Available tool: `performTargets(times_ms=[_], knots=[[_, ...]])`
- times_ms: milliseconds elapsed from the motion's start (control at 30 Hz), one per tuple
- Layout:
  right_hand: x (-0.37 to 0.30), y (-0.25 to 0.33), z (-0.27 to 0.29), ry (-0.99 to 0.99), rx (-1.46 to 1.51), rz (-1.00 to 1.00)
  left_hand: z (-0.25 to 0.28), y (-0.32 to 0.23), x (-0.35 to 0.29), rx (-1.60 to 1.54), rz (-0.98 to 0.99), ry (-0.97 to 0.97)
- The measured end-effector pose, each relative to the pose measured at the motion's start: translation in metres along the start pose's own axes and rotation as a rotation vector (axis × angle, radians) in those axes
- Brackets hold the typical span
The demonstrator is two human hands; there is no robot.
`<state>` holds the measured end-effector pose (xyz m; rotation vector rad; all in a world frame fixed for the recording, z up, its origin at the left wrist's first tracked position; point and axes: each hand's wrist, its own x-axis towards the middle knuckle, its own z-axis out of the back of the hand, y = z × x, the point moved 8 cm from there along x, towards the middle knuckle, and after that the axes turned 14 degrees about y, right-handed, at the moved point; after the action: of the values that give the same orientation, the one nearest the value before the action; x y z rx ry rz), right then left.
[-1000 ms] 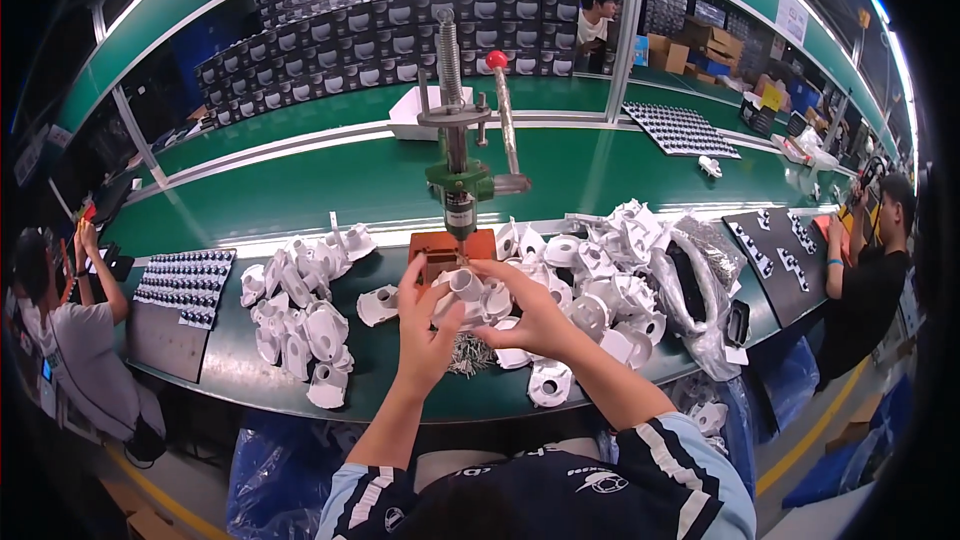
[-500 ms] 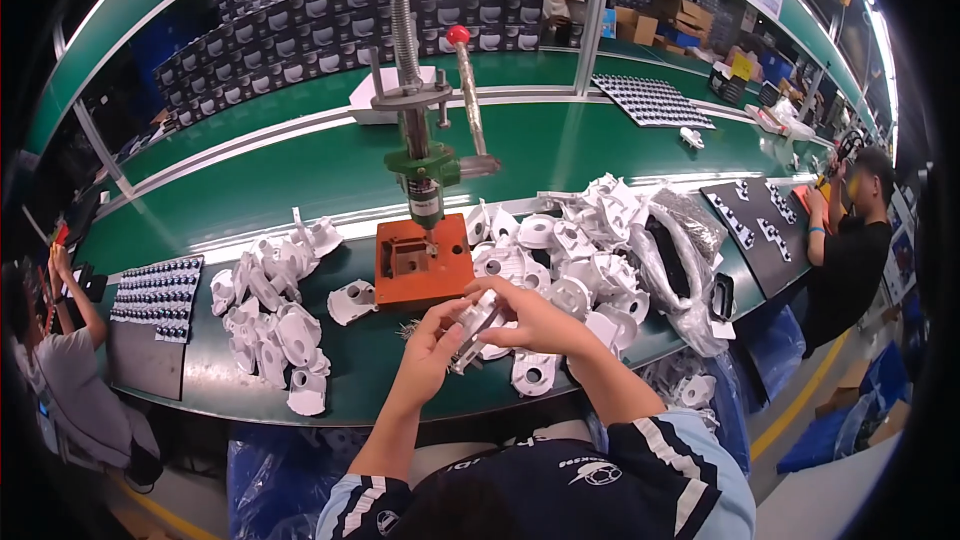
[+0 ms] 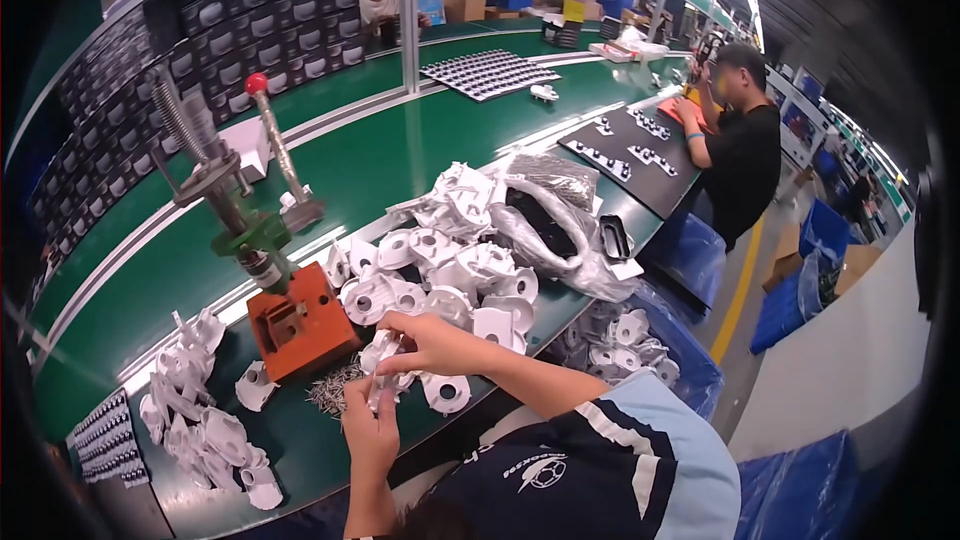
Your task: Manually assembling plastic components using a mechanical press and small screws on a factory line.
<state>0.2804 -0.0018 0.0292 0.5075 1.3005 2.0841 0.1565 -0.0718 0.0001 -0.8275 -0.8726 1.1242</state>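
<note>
A white plastic housing part [image 3: 381, 352] is held in front of me between both hands. My left hand [image 3: 369, 427] is closed on its lower end, thumb and fingers pinching it. The fingers of my right hand [image 3: 432, 342] grip its upper right side, partly covering it. Just left of the hands lies a small heap of thin metal pins [image 3: 334, 392] on the green bench. Beyond that sits an orange fixture block [image 3: 318, 312] beneath a green hand press [image 3: 250, 240] with a red-knobbed lever. One loose white housing [image 3: 255, 386] rests against the block's left side.
White housings are heaped right of the press [image 3: 462, 202] and at its left [image 3: 215, 440]. Past the right heap lies a clear plastic bag [image 3: 540, 230]. A blue-lined bin [image 3: 690, 365] of white parts stands by the bench edge. A co-worker [image 3: 740, 145] sits at the right.
The view has swung to the right and tilted, so the press and heaps now appear further left. Both hands still hold the white housing part, which has turned a little.
</note>
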Motion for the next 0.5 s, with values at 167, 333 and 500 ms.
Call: performTargets(times_ms=[167,333,500], knots=[[-0.038,-0.026,0.083,-0.408,-0.115,-0.142,0.029,-0.012,0.01,0.091,-0.277,-0.087],[-0.117,-0.093,0.193,-0.812,-0.568,-0.343,0.086,0.019,0.039,0.681,-0.244,-0.143],[-0.145,-0.144,0.213,-0.883,-0.926,-0.721,0.093,0.05,0.071,0.799,-0.239,-0.067]])
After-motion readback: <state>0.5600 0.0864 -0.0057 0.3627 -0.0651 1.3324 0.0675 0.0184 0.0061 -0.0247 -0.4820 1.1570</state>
